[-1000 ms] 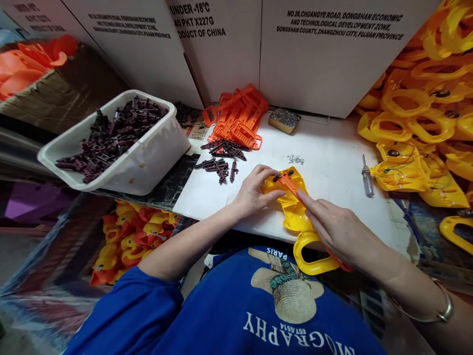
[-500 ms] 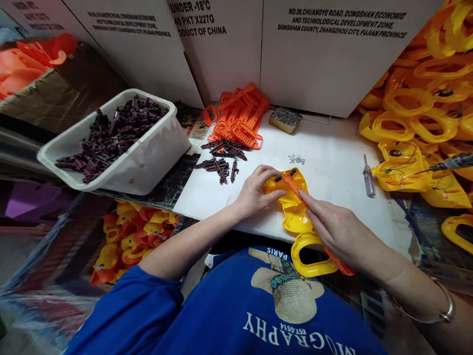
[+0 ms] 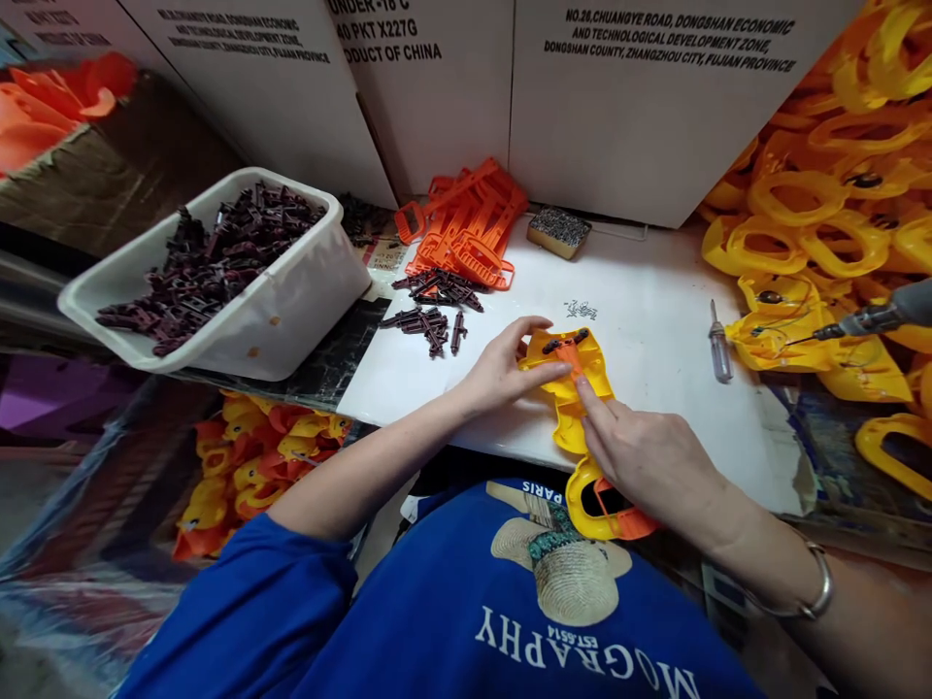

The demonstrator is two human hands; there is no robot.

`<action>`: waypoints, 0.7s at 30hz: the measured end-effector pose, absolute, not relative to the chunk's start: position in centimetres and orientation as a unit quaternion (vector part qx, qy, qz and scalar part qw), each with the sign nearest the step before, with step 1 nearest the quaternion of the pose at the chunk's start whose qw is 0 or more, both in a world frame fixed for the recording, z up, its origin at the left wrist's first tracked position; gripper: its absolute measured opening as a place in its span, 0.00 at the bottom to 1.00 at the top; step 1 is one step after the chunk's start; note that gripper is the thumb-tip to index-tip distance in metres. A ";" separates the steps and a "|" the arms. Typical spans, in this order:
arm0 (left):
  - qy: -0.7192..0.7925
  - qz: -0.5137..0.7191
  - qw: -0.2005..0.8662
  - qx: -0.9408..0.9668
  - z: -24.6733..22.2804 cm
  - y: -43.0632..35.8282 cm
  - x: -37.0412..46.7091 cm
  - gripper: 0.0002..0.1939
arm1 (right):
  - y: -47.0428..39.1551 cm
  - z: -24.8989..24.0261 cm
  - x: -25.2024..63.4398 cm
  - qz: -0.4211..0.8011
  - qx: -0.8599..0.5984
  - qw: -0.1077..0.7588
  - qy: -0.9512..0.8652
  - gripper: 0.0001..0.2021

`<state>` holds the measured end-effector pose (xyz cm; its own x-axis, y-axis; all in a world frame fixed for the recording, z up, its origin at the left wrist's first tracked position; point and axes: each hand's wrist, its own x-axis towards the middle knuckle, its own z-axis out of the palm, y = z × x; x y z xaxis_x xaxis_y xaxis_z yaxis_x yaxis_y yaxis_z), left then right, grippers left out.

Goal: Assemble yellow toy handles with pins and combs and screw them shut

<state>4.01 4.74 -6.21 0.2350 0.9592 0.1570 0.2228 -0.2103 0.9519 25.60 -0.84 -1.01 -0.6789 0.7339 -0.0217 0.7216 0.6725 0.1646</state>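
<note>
A hollow yellow plastic duck-toy shell (image 3: pixel 601 367) with a loop handle lies open side up at the table's front edge. Inside it sits an orange plastic strip (image 3: pixel 567 357), a dark crosspiece (image 3: pixel 581 336) at its far end. My left hand (image 3: pixel 506 369) grips the shell's left side, thumb against the strip. My right hand (image 3: pixel 648 451) is closed over the strip's middle, fingertips pressing it down; the palm hides part of both pieces. The strip's wider orange end (image 3: pixel 635 524) lies over the loop handle (image 3: pixel 581 497).
Beyond my hands lie small screws (image 3: pixel 581 310), a tin of screws (image 3: pixel 557 233), orange strips (image 3: pixel 470 223) and dark crosspieces (image 3: pixel 426 325). A white tub (image 3: pixel 320 282) stands left. At right are a screwdriver (image 3: pixel 719 349), a power driver (image 3: pixel 892 309) and piled yellow shells (image 3: pixel 801 199).
The orange strip has shifted left and lies down along the shell and its loop handle, its wide end over the loop. My right hand has moved slightly left and down with it.
</note>
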 end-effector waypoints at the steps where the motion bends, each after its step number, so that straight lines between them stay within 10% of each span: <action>1: 0.461 0.416 0.450 0.642 -6.1 5.0 4.2 0.27 | -0.9 -1.1 25.6 0.064 0.403 0.034 0.912 0.31; 6: 0.450 0.390 0.447 0.668 -6.2 6.4 5.1 0.14 | -1.7 -2.1 25.5 0.051 0.424 -0.038 0.904 0.27; 21: 0.449 0.413 0.497 0.617 -6.4 6.1 5.3 0.17 | -4.5 -3.0 27.2 0.138 0.397 -0.125 0.899 0.17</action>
<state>5.34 6.14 -6.45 0.2560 0.9646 0.0630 0.1434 -0.1023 0.9844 27.19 -4.50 -2.97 -0.6531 0.6793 0.3346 0.7484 0.6463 0.1487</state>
